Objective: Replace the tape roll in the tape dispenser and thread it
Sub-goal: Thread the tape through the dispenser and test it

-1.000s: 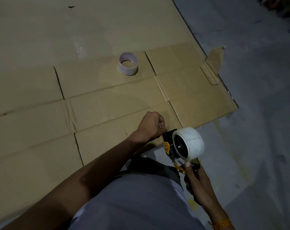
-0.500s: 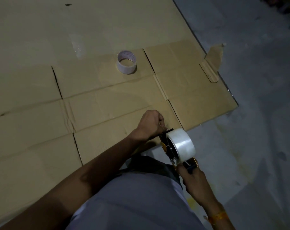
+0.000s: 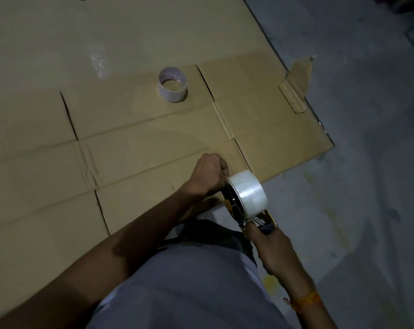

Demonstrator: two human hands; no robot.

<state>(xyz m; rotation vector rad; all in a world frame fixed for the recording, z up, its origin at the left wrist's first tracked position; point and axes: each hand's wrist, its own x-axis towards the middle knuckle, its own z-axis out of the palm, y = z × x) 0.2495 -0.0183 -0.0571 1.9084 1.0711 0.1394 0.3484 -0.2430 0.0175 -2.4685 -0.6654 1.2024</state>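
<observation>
From the head camera, my right hand (image 3: 273,248) is wrapped tight around the handle of the tape dispenser (image 3: 242,211), which carries the new clear tape roll (image 3: 247,194) on its hub, while the empty core (image 3: 172,87) sits well apart on the cardboard (image 3: 130,148). My left hand (image 3: 207,174) is curled into a fist at the dispenser's front; what its grip pinches I cannot tell, but I judge threading goes best if I keep the handle steady and draw the tape end straight, without twisting

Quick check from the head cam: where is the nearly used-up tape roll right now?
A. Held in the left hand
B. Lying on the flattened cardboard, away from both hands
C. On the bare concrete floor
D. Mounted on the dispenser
B. The nearly used-up roll lies on the flattened cardboard, apart from both hands, while the full clear roll sits on the dispenser gripped by the right hand.
</observation>
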